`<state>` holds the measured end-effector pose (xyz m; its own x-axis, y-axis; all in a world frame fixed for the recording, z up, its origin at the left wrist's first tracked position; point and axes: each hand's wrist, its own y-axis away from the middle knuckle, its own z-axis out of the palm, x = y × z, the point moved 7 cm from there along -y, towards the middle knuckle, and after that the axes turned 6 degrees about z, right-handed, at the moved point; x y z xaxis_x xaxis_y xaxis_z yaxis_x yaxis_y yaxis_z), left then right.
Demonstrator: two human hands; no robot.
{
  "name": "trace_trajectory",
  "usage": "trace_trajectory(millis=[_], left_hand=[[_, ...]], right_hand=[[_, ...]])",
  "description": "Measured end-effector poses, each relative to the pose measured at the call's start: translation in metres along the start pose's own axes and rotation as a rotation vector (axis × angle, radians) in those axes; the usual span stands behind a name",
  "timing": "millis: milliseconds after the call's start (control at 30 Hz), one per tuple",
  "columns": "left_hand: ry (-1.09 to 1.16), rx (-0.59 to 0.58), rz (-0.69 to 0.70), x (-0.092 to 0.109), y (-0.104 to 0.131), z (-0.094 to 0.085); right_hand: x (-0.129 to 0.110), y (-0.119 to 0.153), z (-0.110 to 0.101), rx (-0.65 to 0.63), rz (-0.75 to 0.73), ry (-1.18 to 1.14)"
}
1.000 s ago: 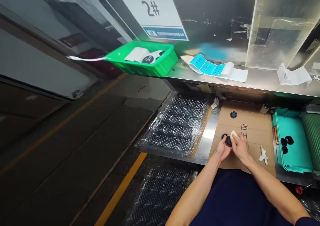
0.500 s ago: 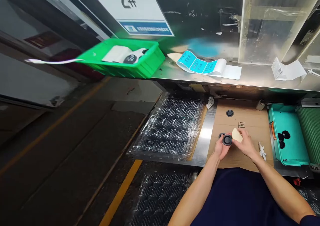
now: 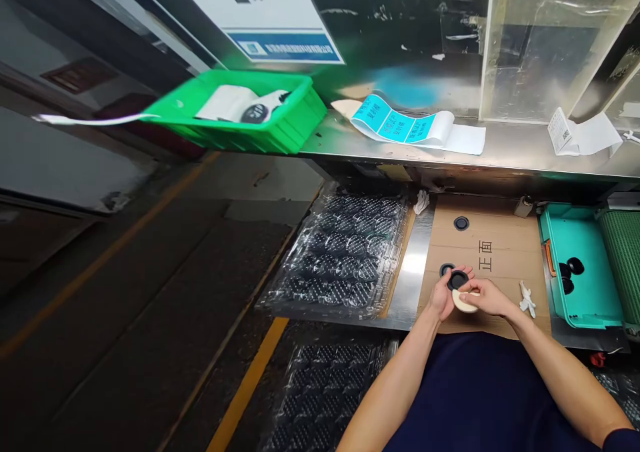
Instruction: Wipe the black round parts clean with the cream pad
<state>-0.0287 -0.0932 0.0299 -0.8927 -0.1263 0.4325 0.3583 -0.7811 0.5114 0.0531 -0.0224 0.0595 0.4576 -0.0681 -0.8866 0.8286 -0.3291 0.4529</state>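
My left hand (image 3: 440, 301) holds a round black ring-shaped part (image 3: 457, 279) with a recessed centre, its fingers stretched out beneath and behind it. In my right hand (image 3: 491, 299) is a cream-coloured round sponge-like pad (image 3: 464, 302), pinched between thumb and fingers against the lower edge of the black part. Just behind the left hand's thumb, a second black round part (image 3: 445, 267) is partly hidden. Farther up on the cardboard sheet (image 3: 443, 242) lies another black round part (image 3: 461, 223).
Clear plastic trays of black parts (image 3: 345, 252) stand at the left. A teal bin (image 3: 590, 299) holding several black pieces (image 3: 576, 265) is at the right, beside a green ribbed surface (image 3: 623, 259). A crumpled white scrap (image 3: 527, 300) lies near my right forearm. Above, a shelf carries a green bin (image 3: 295, 125) and a label roll (image 3: 395, 122).
My right hand has brought the cream pad down and left, from upright beside the black part to flat against its lower edge. The view has shifted slightly.
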Motion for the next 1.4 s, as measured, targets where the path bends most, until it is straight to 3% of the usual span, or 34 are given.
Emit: trace_trajectory(millis=[33, 167, 300, 433, 600, 733, 900, 1033, 1200, 1333, 1400], left_hand=[[0.001, 0.003, 0.0, -0.001, 0.0, 0.0], [0.026, 0.03, 0.029, -0.009, -0.004, 0.003], [0.079, 0.016, 0.031, -0.015, -0.01, 0.008], [0.056, 0.076, 0.073, -0.011, -0.012, 0.002], [0.062, 0.027, 0.076, -0.009, -0.013, 0.0], [0.041, 0.117, 0.094, -0.007, -0.013, -0.01], [0.054, 0.045, 0.052, -0.008, -0.013, -0.003], [0.031, 0.089, 0.074, -0.006, -0.012, -0.004], [0.012, 0.049, 0.09, -0.011, -0.012, -0.002], [0.006, 0.121, 0.136, -0.005, -0.015, -0.01], [-0.018, 0.115, 0.162, -0.001, -0.015, -0.011]], right_hand=[[0.0, 0.002, -0.004, 0.031, -0.018, 0.057], [-0.007, 0.013, -0.022, 0.425, -0.057, 0.391], [-0.017, 0.005, -0.007, 0.444, 0.004, 0.72], [-0.022, -0.001, -0.018, 0.557, 0.12, 0.739], [-0.025, -0.006, -0.004, 0.456, 0.072, 0.742], [-0.024, -0.003, -0.01, 0.536, 0.173, 0.796], [-0.028, -0.006, -0.001, 0.42, 0.113, 0.815], [-0.029, -0.003, -0.013, 0.532, 0.159, 0.83], [-0.023, 0.0, 0.002, 0.444, 0.111, 0.856], [-0.025, 0.004, -0.003, 0.494, 0.108, 0.813], [-0.027, 0.007, -0.004, 0.435, 0.087, 0.75]])
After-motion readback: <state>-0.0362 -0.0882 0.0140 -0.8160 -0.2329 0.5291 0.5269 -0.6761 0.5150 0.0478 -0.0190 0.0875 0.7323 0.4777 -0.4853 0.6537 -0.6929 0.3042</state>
